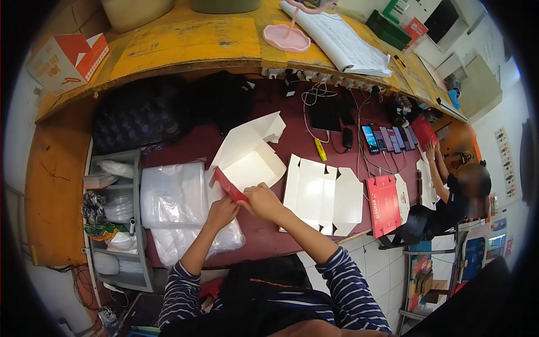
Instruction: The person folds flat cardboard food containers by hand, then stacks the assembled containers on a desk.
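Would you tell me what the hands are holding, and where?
Both hands, left and right, grip the half-folded white-and-red cardboard box at its near red flap.

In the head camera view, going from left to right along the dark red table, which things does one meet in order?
grey shelf rack → clear plastic bags → left hand → right hand, both on a half-folded carton → stack of flat white cartons → red flat carton → another person's hands.

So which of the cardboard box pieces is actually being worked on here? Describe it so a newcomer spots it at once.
Start at the dark red worktop below the yellow counter. Near its front edge, the left hand and right hand meet on a partly folded box. Unlike the flat white blanks to its right, its panels stand up and show a red outer face.
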Demonstrator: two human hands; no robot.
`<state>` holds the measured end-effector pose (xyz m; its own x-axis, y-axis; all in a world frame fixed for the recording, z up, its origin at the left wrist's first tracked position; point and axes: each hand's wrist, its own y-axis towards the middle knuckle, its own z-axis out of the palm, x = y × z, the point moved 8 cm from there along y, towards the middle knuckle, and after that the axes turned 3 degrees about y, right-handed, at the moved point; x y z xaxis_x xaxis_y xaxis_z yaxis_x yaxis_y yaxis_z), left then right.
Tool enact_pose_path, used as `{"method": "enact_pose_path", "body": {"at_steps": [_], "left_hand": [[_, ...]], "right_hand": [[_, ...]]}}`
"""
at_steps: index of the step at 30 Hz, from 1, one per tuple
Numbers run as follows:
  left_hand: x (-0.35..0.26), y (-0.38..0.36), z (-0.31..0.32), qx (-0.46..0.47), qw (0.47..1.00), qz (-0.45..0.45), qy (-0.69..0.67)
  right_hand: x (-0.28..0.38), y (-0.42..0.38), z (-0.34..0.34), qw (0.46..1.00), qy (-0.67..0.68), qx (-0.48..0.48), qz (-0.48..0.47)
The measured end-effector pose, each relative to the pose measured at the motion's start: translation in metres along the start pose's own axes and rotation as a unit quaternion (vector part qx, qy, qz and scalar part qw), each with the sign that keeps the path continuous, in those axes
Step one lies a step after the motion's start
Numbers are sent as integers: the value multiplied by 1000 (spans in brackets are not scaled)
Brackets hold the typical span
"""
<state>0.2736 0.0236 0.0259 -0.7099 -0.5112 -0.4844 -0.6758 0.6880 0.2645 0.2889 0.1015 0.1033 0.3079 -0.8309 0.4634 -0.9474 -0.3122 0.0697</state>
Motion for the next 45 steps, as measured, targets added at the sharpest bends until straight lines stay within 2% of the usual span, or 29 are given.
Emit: {"method": "enact_pose_path", "body": {"at_steps": [2, 3, 5, 9, 11, 12, 16, 18, 19, 21, 22, 24, 25, 27, 28, 31, 32, 34, 35, 36, 38, 39, 41, 42, 44, 45], "left_hand": [[-5, 1, -7, -56, 998, 42, 11], [-5, 2, -6, -57, 998, 39, 10], [-10, 1, -16, -121, 990, 75, 13], [-5, 0, -13, -126, 987, 98, 19], [-6, 1, -9, -126, 982, 138, 2], [-5, 2, -10, -126, 983, 135, 2], [-3, 5, -9, -100, 986, 128, -48], [-5, 3, -8, -104, 985, 124, -61], [-9, 0, -1, -91, 987, 122, -53], [-13, -1, 9, -58, 991, 114, -34], [-14, 1, 9, -56, 991, 115, -34], [-10, 6, 14, -34, 991, 88, 91], [-6, 9, 13, -33, 991, 87, 91], [15, 10, -2, -130, 985, 7, 114], [16, 9, 2, -129, 985, 10, 112], [21, 2, 13, -105, 987, -22, 122], [17, 0, 18, -101, 988, -13, 118], [13, -4, 5, -168, 983, -28, 74], [14, -7, 11, -131, 989, -56, 30], [11, -8, 13, -127, 990, -49, 27], [-4, -9, 5, -186, 981, 38, 44], [-2, -5, 14, -182, 980, 65, 48], [0, 11, 13, -148, 985, 70, 50], [3, 18, 15, -121, 989, 65, 56], [11, 18, 22, -147, 983, 99, 40], [13, 18, 24, -165, 981, 102, 31]], "right_hand": [[-18, 7, 11, 998, -9, 16, 59], [-25, 9, 14, 998, -9, 10, 65], [-38, 8, 23, 996, -7, 11, 86], [-38, 6, 25, 995, -24, -19, 98], [-38, 3, 34, 993, -60, -17, 97], [-38, 2, 39, 990, -96, -17, 98], [-39, 5, 54, 990, -106, -4, 96], [-51, 11, 65, 977, -70, 118, 164], [-48, 16, 62, 977, -69, 119, 163], [-41, 29, 44, 985, -15, -3, 172], [-41, 32, 46, 985, -14, -4, 173], [-45, 35, 52, 979, -74, 10, 189], [-45, 36, 53, 979, -72, 10, 188], [-53, 31, 62, 971, -56, 54, 227], [-56, 31, 66, 970, -57, 52, 231], [-58, 36, 75, 981, -87, 61, 163], [-70, 35, 70, 980, -86, 57, 173], [-84, 36, 74, 981, 74, 148, 101], [-108, 36, 51, 986, 11, 29, 161], [-128, 29, 27, 970, -52, -89, 219], [-127, 11, -54, 898, -168, -321, 250], [-142, 11, -53, 894, -169, -325, 259], [-195, 16, -9, 924, -46, -150, 350], [-198, 16, -13, 920, -43, -157, 356], [-194, 28, -4, 949, -94, -33, 300], [-200, 29, -4, 947, -90, -36, 306]]}}
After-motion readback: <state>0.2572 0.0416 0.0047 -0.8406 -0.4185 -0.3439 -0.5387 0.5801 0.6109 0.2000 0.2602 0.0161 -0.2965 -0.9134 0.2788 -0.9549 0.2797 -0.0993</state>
